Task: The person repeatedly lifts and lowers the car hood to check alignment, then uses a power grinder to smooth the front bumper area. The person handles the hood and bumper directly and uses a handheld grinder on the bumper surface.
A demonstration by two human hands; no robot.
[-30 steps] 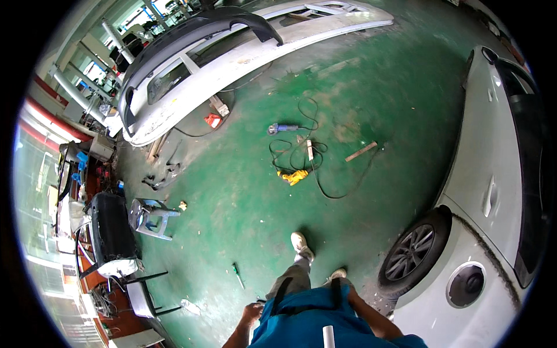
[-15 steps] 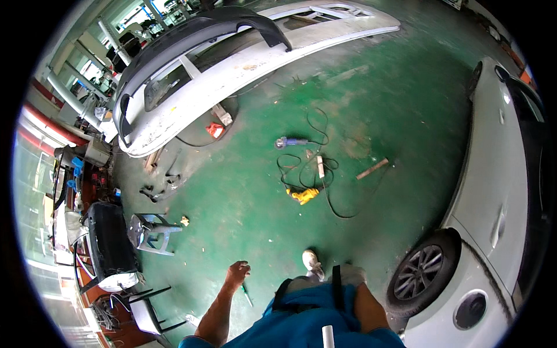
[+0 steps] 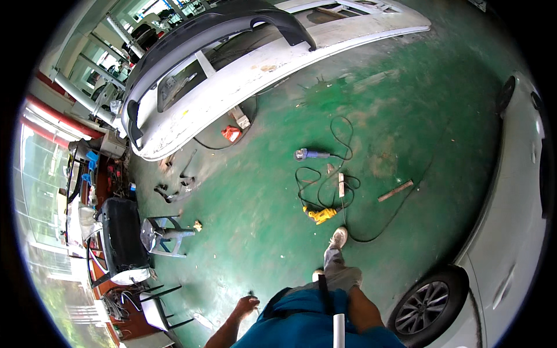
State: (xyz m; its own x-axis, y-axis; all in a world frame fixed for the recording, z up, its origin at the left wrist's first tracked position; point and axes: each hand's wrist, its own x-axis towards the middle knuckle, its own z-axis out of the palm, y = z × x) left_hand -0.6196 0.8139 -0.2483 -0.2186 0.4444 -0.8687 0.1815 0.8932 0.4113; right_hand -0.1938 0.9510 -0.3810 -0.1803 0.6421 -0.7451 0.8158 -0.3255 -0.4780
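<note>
My left hand hangs low beside my left hip, its fingers curled round a thin tool whose kind is too small to make out. Of my right arm only the forearm shows at my waist; the right hand is hidden near my hip. Ahead on the green floor lie a yellow corded power drill and a purple-grey angle grinder. A pale block sits among their black cables. Neither hand touches them.
A white car stands close on my right. A long white panel bears a dark bumper ahead. To my left are a stool, a chair and a black padded piece. A wooden strip lies right.
One foot has stepped forward, close to the yellow drill. The view has shifted, so floor things sit farther right and slightly lower. My left hand is lower in the picture.
</note>
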